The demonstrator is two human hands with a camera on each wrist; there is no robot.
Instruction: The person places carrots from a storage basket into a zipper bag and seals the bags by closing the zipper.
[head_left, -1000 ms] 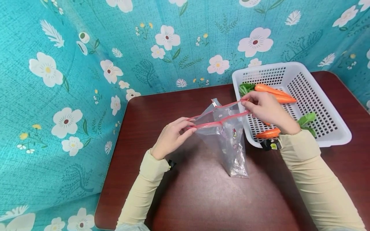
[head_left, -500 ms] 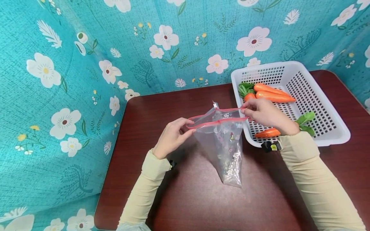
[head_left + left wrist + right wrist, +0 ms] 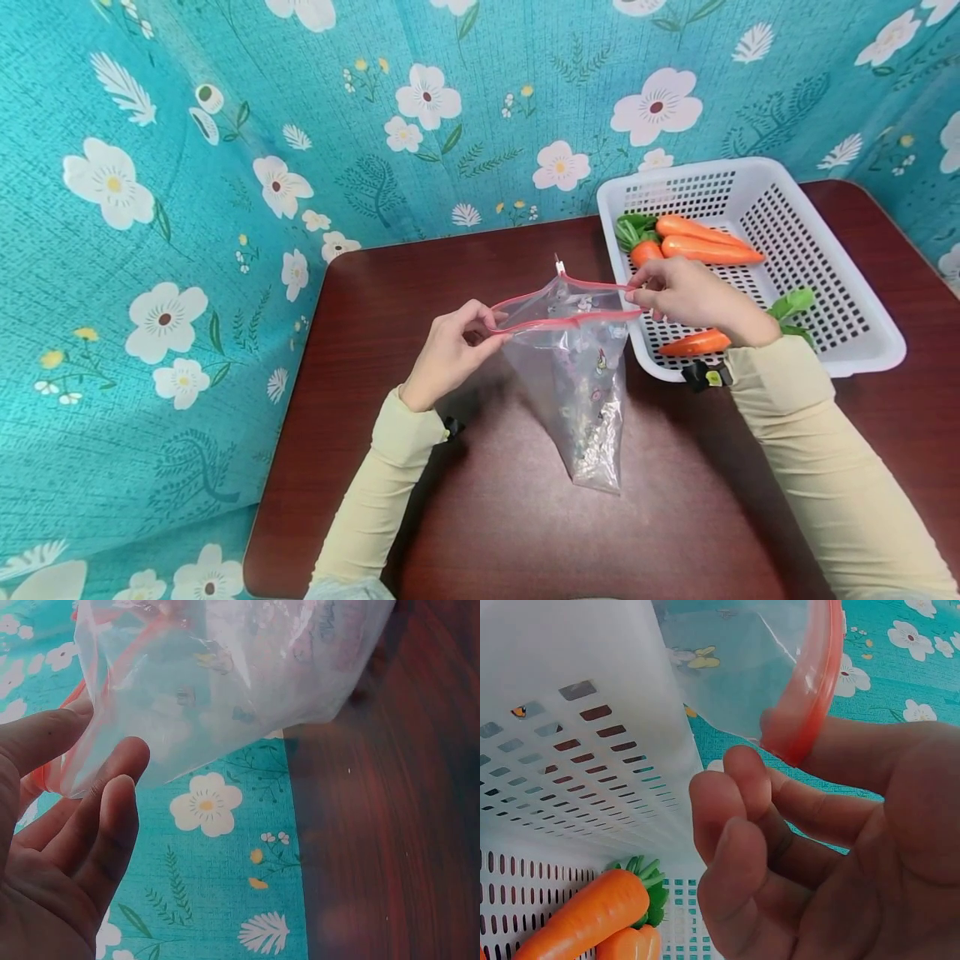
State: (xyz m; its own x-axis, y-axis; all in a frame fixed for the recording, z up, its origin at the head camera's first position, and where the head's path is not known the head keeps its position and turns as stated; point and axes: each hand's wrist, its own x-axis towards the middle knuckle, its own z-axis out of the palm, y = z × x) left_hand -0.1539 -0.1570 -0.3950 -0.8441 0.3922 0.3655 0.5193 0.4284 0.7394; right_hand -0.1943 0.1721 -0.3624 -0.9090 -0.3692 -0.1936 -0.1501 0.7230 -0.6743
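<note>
A clear zip bag [image 3: 581,375] with a red zipper strip and small printed figures hangs over the dark wooden table [image 3: 495,517], its mouth spread apart. My left hand [image 3: 456,350] pinches the left end of the red strip; in the left wrist view the bag [image 3: 225,682] fills the top, with the left hand [image 3: 60,847] below it. My right hand [image 3: 678,296] pinches the right end, and in the right wrist view the red strip [image 3: 810,682] runs between the thumb and fingers of the right hand [image 3: 810,847]. The bag's bottom corner touches the table.
A white perforated basket [image 3: 825,250] stands at the table's back right with several toy carrots [image 3: 708,246] with green tops; one carrot [image 3: 585,915] shows in the right wrist view. A teal flowered cloth [image 3: 225,167] hangs behind and to the left.
The bag has been lowered and swung more upright, its bottom drifting down toward me. Both hands dropped slightly and keep pinching the strip; the mouth stays spread.
</note>
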